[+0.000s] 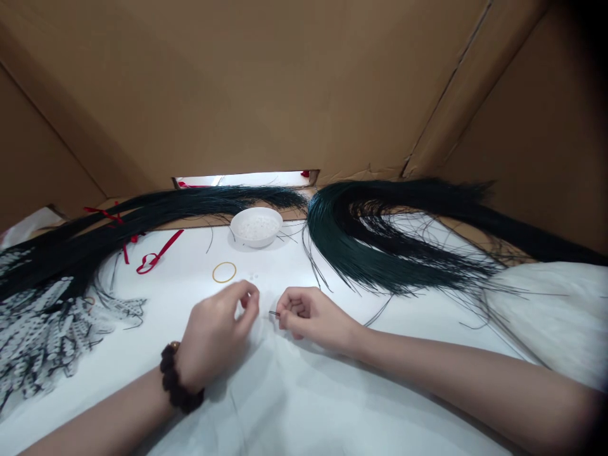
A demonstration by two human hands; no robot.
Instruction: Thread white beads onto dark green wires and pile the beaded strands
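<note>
In the middle of the white work surface (190, 392), my right hand (318, 316) pinches a thin black cord (273, 312), whose short end points out to the left. Just across a small gap is my left hand (221, 332), with thumb and forefinger drawn together; whatever they hold is too small to make out. A dark beaded bracelet circles that wrist. Beyond the hands lie a few tiny clear bits (254, 276) and a thin yellow rubber band (213, 273). A white bowl (256, 237) with small pale pieces inside stands farther back.
Long dark cords (351, 253) curve in a thick bundle at the right. Another bundle (161, 206) lies at the left, ending in white-covered strands (52, 342). A red ribbon (164, 250) rests nearby. Cardboard walls (237, 88) enclose the back; a white plastic bag (551, 310) sits right.
</note>
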